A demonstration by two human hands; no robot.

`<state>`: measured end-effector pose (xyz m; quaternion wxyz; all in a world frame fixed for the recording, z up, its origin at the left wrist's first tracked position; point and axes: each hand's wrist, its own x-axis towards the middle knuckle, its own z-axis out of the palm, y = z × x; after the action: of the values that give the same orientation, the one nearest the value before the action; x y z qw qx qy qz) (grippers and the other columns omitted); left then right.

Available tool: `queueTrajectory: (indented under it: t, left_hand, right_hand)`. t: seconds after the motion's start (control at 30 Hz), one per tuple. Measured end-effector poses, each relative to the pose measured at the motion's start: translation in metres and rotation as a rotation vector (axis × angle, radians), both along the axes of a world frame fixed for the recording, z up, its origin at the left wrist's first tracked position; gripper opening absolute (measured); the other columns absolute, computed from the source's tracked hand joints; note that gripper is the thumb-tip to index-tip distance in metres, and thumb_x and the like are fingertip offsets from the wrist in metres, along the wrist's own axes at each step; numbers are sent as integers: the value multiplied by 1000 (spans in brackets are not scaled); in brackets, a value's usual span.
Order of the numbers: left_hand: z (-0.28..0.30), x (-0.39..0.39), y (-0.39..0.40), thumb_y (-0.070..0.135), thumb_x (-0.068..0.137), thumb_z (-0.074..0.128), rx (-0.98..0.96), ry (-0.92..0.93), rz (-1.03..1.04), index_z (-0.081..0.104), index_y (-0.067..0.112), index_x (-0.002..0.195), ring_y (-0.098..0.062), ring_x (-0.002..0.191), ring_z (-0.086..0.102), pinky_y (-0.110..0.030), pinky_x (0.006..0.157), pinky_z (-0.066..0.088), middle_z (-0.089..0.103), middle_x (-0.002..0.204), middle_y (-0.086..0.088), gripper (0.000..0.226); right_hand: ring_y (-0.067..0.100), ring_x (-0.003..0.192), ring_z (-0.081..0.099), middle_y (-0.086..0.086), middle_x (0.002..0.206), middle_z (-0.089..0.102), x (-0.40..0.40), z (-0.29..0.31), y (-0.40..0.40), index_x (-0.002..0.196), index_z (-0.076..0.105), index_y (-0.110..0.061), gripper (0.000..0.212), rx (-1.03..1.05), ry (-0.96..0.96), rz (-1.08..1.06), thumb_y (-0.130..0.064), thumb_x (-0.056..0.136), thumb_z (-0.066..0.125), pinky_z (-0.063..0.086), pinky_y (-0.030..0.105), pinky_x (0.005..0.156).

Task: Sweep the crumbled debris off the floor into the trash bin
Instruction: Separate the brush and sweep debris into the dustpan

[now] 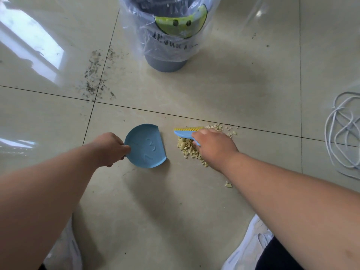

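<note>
My left hand (109, 148) grips the handle end of a small blue dustpan (146, 146) lying flat on the tiled floor, its straight edge facing right. My right hand (213, 146) holds a blue hand brush with yellow bristles (186, 131) over a pile of pale yellow crumbled debris (188, 148). More crumbs lie beyond the hand (220, 127), and one stray piece (228, 185) sits near my right forearm. The grey trash bin (165, 49), lined with a clear plastic bag, stands upright on the floor behind the pile.
A smear of fine dark grit (95, 75) lies on the tiles to the left of the bin. A coiled white cord (344, 133) lies at the right edge. My white shoes (251, 244) are at the bottom.
</note>
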<state>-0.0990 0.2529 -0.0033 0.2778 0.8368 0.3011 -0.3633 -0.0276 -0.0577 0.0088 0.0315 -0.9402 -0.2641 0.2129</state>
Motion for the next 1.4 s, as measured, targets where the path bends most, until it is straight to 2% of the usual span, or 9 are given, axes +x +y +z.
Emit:
queueTrajectory:
  t: [0.2, 0.37, 0.5, 0.77, 0.9, 1.0, 1.1, 1.3, 1.4]
  left_hand:
    - [1, -7, 5, 22, 91, 62, -20, 3, 21, 74, 1, 73, -26, 44, 55, -22, 51, 40, 60, 55, -10, 30]
    - [-1, -5, 6, 17, 91, 65, -67, -41, -23, 71, 8, 90, -23, 47, 62, -23, 49, 42, 71, 69, -12, 11]
    - [-6, -2, 8, 20, 92, 69, -90, -77, -68, 70, 17, 90, -18, 46, 64, -22, 47, 43, 74, 72, -10, 3]
    - [-11, 20, 5, 18, 92, 71, -86, -76, -124, 76, 16, 94, -22, 52, 65, -24, 51, 46, 75, 76, -12, 5]
    - [-11, 33, -4, 13, 92, 70, -81, -83, -123, 78, 7, 95, -27, 53, 59, -25, 53, 47, 72, 73, -15, 10]
    - [-11, 35, -6, 11, 90, 68, -61, -72, -110, 78, 0, 93, -27, 50, 57, -26, 54, 48, 68, 68, -14, 15]
    - [-9, 34, -7, 11, 88, 68, -46, -55, -105, 77, -5, 89, -27, 47, 56, -27, 55, 48, 67, 66, -14, 19]
    - [-7, 32, -9, 10, 85, 62, -21, -36, -100, 71, -9, 81, -27, 46, 56, -27, 53, 46, 72, 69, -25, 22]
    - [-6, 32, -11, 10, 87, 63, -12, -18, -111, 72, -9, 82, -28, 47, 55, -25, 48, 43, 68, 66, -19, 22]
  right_hand:
    - [36, 108, 59, 9, 123, 64, 25, 10, -26, 123, 60, -18, 25, -19, -117, -214, -18, 101, 49, 47, 41, 86]
    - [36, 110, 58, 9, 128, 63, 38, -1, -48, 127, 58, -17, 29, -85, -104, -279, -16, 100, 48, 48, 42, 89]
    - [34, 118, 55, 7, 135, 61, 29, -10, -36, 135, 54, -19, 34, -58, -18, -246, -18, 102, 46, 47, 41, 93]
    - [27, 132, 50, 2, 143, 58, -15, -8, -8, 136, 57, -21, 37, 62, 48, -25, -16, 101, 51, 37, 38, 108]
    - [33, 125, 55, 7, 139, 62, -4, -4, -34, 137, 59, -17, 37, 109, -61, -215, -16, 100, 52, 41, 42, 103]
    - [40, 108, 60, 14, 123, 67, 13, 1, -69, 127, 61, -13, 31, 23, -183, -385, -16, 98, 51, 50, 45, 88]
    - [43, 101, 60, 20, 112, 66, 23, 3, -101, 119, 61, -9, 24, -75, -195, -489, -14, 99, 49, 50, 45, 81]
    - [42, 103, 60, 20, 114, 65, 20, -9, -106, 122, 60, -11, 27, -95, -93, -491, -18, 100, 46, 50, 44, 82]
    - [40, 106, 59, 17, 117, 65, 8, -15, -78, 123, 59, -12, 28, -53, -68, -428, -16, 99, 47, 49, 42, 84]
